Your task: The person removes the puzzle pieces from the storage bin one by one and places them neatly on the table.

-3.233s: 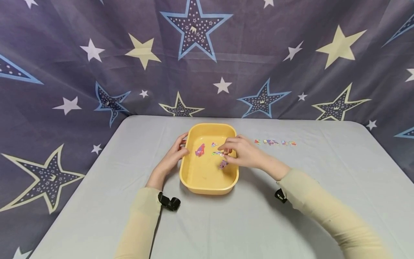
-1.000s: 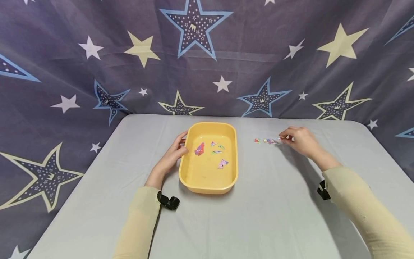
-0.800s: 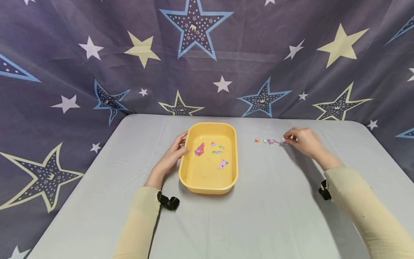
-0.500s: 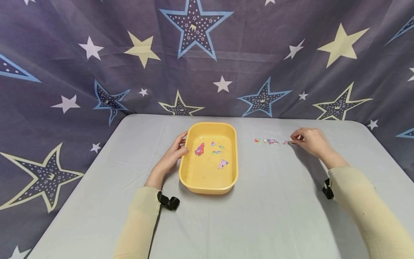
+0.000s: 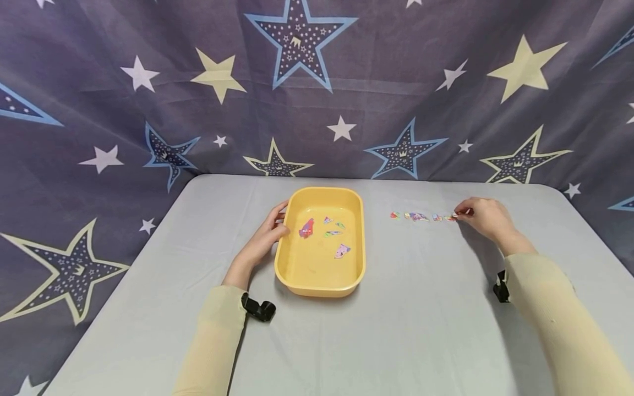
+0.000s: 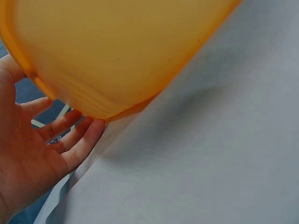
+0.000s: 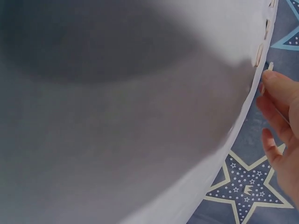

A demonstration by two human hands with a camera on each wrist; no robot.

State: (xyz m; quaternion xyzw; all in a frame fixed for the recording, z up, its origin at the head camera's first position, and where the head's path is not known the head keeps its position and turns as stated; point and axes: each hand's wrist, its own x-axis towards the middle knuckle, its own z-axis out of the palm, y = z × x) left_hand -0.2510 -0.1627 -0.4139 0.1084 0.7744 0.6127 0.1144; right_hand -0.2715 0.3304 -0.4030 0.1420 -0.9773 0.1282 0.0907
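My left hand holds the left side of a yellow plastic tub, thumb at the rim and fingers along the outer wall. In the left wrist view the fingertips touch the tub's wall. Inside lie several small flat printed cut-outs, among them a red-purple piece and a pink one. To the right, my right hand pinches a small thin cut-out piece between thumb and index finger, at the right end of a row of similar pieces. Its printed face is mostly hidden.
A table with a pale grey cloth carries the tub and the row. Behind it hangs a dark curtain with a star pattern. Black wrist straps sit on both sleeves.
My right hand came out of the tub with a piece, reached the row on the right, and has slid rightwards along it to its far end. The left hand stays at the tub.
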